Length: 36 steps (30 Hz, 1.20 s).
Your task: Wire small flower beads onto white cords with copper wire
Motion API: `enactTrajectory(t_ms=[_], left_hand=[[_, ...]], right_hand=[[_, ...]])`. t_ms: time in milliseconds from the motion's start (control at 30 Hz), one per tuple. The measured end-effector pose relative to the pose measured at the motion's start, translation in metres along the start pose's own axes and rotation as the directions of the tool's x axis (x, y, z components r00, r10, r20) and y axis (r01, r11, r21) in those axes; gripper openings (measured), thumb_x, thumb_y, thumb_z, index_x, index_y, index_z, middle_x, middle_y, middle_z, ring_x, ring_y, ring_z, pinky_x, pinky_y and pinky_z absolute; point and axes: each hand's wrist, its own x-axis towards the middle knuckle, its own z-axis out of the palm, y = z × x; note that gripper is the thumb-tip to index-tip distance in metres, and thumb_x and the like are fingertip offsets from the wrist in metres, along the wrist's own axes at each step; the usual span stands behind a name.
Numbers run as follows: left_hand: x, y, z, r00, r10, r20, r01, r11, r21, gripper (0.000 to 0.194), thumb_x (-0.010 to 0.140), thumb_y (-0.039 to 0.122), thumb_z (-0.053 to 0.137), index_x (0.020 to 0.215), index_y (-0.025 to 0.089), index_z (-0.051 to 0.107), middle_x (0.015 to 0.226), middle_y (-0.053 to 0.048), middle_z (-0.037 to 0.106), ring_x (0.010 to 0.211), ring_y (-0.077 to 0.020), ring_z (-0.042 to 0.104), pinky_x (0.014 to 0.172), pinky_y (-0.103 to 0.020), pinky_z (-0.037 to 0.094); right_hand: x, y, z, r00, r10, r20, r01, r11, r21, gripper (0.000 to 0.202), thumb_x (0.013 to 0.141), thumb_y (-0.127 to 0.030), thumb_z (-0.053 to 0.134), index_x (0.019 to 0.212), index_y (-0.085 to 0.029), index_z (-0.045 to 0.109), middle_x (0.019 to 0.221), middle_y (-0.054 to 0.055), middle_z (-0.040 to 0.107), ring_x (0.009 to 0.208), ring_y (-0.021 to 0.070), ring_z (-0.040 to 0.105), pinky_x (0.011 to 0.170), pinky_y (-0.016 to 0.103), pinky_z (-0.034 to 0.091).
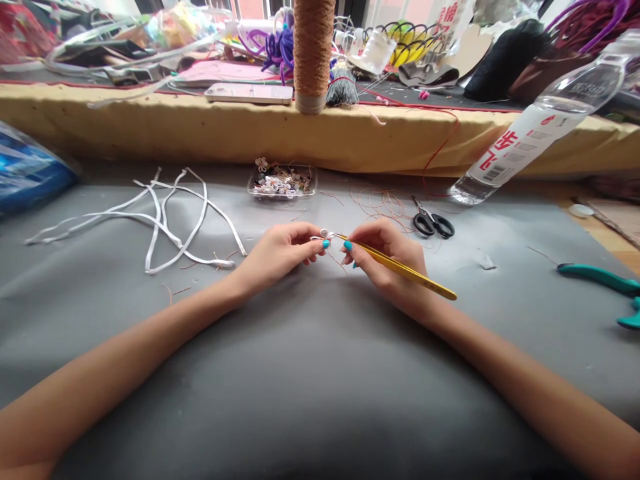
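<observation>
Near the middle of the grey work surface, my left hand [295, 248] pinches a small white looped cord piece [325, 234] between thumb and fingers. My right hand [387, 257] is closed on yellow tweezers [407, 272], whose tips point left and meet or nearly meet the white piece. A thin copper-coloured wire [339, 261] hangs down between the two hands. Behind them stands a clear plastic box [283, 195] of small white and dark flower-like pieces. White flat cords [155, 217] lie in loose loops to the left.
Black-handled scissors [433, 225] lie behind my right hand, beside coiled thin wire [383, 203]. A water bottle [523, 147] leans at the back right. Teal-handled pliers [597, 277] lie at the right edge. A brown thread spool [314, 53] stands on the cluttered raised ledge [150, 123].
</observation>
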Motion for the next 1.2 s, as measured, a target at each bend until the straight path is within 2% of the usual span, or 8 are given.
enactTrajectory(t_ms=[267,433,600,800,1200], left_hand=[[0.000,-0.001,0.001,0.999,0.031,0.022,-0.031,0.999,0.026,0.019,0.074,0.030,0.054,0.082,0.014,0.061,0.070,0.000,0.061,0.062,-0.0100,0.053,0.063,-0.023,0.041],[-0.001,-0.006,0.001,1.000,0.023,0.009,-0.024,0.985,0.171,0.023,0.078,0.033,0.049,0.080,0.015,0.064,0.068,-0.001,0.063,0.065,-0.0125,0.057,0.064,-0.023,0.041],[-0.001,-0.009,0.003,0.998,0.056,0.008,-0.056,0.973,0.224,0.022,0.079,0.029,0.048,0.071,0.015,0.062,0.066,-0.001,0.064,0.064,-0.0120,0.057,0.064,-0.021,0.041],[-0.001,-0.009,0.005,0.999,0.054,0.005,-0.054,0.976,0.212,0.018,0.078,0.023,0.047,0.067,0.015,0.059,0.068,0.000,0.064,0.067,-0.0114,0.057,0.066,-0.020,0.040],[-0.002,-0.013,0.008,0.994,0.105,-0.032,-0.095,0.969,0.226,0.017,0.076,0.020,0.047,0.064,0.016,0.058,0.064,0.002,0.063,0.062,-0.0103,0.055,0.064,-0.020,0.039]], right_hand=[[-0.001,-0.004,0.001,0.999,-0.029,0.013,0.030,0.995,-0.092,0.006,0.079,-0.019,0.049,0.085,-0.019,0.048,0.074,-0.001,0.062,0.062,0.0105,0.060,0.062,0.026,0.048],[-0.003,-0.001,0.003,0.999,-0.052,0.004,0.052,0.981,-0.188,0.006,0.080,-0.019,0.047,0.085,-0.020,0.048,0.075,0.000,0.063,0.066,0.0124,0.061,0.064,0.027,0.047],[-0.006,0.003,0.007,0.987,-0.163,-0.004,0.155,0.943,-0.296,0.010,0.079,-0.018,0.048,0.087,-0.022,0.043,0.073,0.000,0.061,0.065,0.0122,0.061,0.060,0.023,0.046],[-0.007,0.007,0.010,0.940,-0.340,0.032,0.318,0.835,-0.450,0.011,0.079,-0.015,0.047,0.085,-0.023,0.041,0.067,-0.002,0.057,0.056,0.0101,0.054,0.055,0.021,0.042],[-0.004,0.013,0.010,0.892,-0.404,0.201,0.451,0.787,-0.421,0.008,0.082,-0.015,0.039,0.086,-0.022,0.042,0.066,-0.001,0.053,0.053,0.0096,0.046,0.051,0.020,0.038]])
